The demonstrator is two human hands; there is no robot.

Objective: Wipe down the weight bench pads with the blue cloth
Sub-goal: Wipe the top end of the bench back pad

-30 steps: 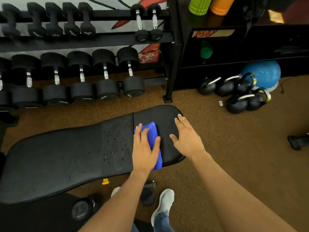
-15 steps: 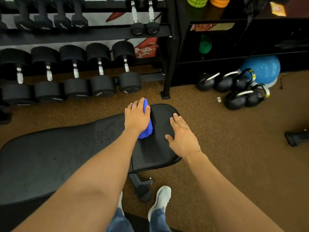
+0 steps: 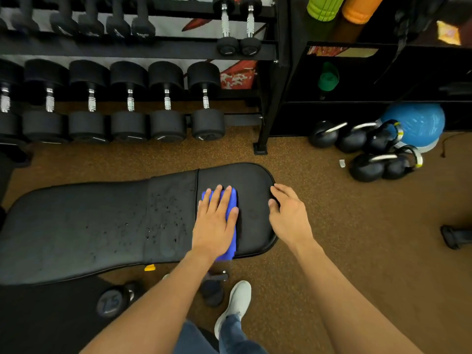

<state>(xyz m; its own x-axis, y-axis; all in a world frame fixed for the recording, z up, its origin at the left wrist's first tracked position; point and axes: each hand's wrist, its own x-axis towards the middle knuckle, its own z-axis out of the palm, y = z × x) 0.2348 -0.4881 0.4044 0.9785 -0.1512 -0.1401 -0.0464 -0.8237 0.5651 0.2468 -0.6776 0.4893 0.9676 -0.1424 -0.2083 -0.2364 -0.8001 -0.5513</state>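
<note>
A brown speckled floor [image 3: 332, 226] ran under everything, and a black weight bench lay flat across it from left to right. Its long back pad [image 3: 76, 226] filled the left side; the shorter seat pad [image 3: 250, 177] ended in a rounded edge at the right. Droplets [image 3: 166, 213] beaded on the back pad close to the seam between the two pads.

The blue cloth [image 3: 233, 200] lay folded on the seat pad, just right of that seam, reaching to the pad's near edge. The left hand [image 3: 214, 223] pressed flat on top of it, fingers straight and close together, so only the cloth's far and right edges showed. The right hand [image 3: 288, 215] rested on the seat pad's rounded end, fingers loosely spread and holding nothing.

Beyond the bench stood a two-tier dumbbell rack [image 3: 153, 49]. Its lower tier held a row of large black dumbbells [image 3: 167, 103] side by side; the upper tier held smaller ones, two of them with chrome handles [image 3: 236, 24]. Right of the rack, a black shelf unit [image 3: 421, 70] held a green foam roller [image 3: 323, 7] and an orange one [image 3: 360, 8] on top, and a small green object [image 3: 328, 77] on the shelf below. On the floor before it, black kettlebells [image 3: 357, 139] clustered beside a blue ball [image 3: 419, 123].

A single dumbbell [image 3: 112, 302] lay near the bench's underside, and a white shoe [image 3: 236, 302] stood on the floor at the near edge.
</note>
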